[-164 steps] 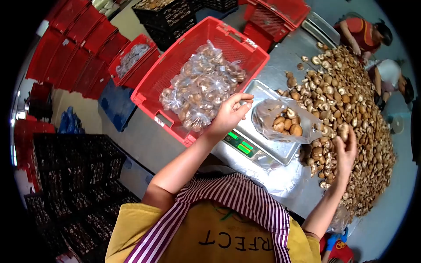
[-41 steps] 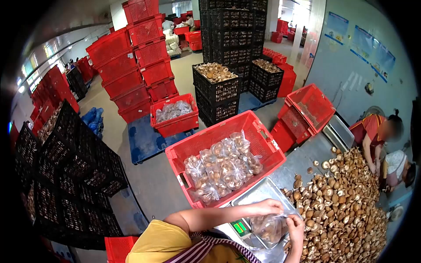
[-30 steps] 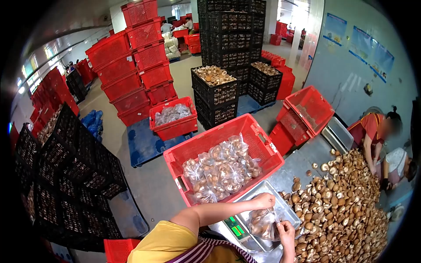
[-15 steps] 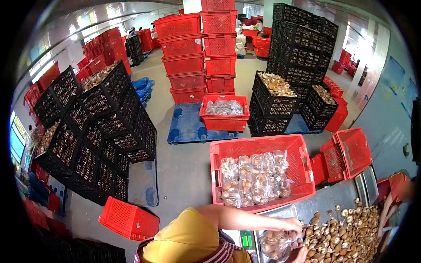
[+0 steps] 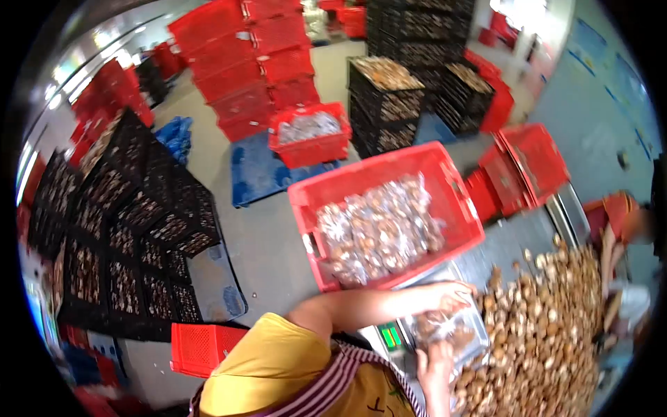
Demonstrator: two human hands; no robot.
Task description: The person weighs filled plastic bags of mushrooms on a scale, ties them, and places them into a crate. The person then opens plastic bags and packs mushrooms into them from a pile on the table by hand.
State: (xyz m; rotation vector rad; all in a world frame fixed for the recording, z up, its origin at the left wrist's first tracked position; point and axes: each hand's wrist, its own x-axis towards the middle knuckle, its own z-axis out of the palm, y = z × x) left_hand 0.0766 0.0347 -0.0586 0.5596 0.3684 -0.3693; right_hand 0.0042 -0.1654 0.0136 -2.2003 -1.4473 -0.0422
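Note:
A clear plastic bag of mushrooms [image 5: 445, 326] lies on the metal tray of a scale [image 5: 478, 339], its green display lit beside it. At the bag's far edge is my left hand [image 5: 450, 297], fingers curled onto the plastic and somewhat blurred. My right hand [image 5: 436, 363] touches the near side of the bag, thumb and fingers apart. Loose brown mushrooms [image 5: 535, 333] are heaped on the metal table just right of the tray. Beyond my left forearm, a large red crate [image 5: 455, 229] contains several filled bags of mushrooms [image 5: 382, 229].
A co-worker's arm [image 5: 610, 243] reaches in at the right edge of the heap. Empty red crates [image 5: 531, 170] stand past the table. Black crates of mushrooms [image 5: 125, 236] are stacked at left. Tall red crate stacks [image 5: 243, 69] and a blue pallet [image 5: 253, 170] are ahead.
The view has tilted and shifted. The bag, earlier gathered up at its neck, now lies flatter on the scale tray, and my hands have moved apart to its two sides.

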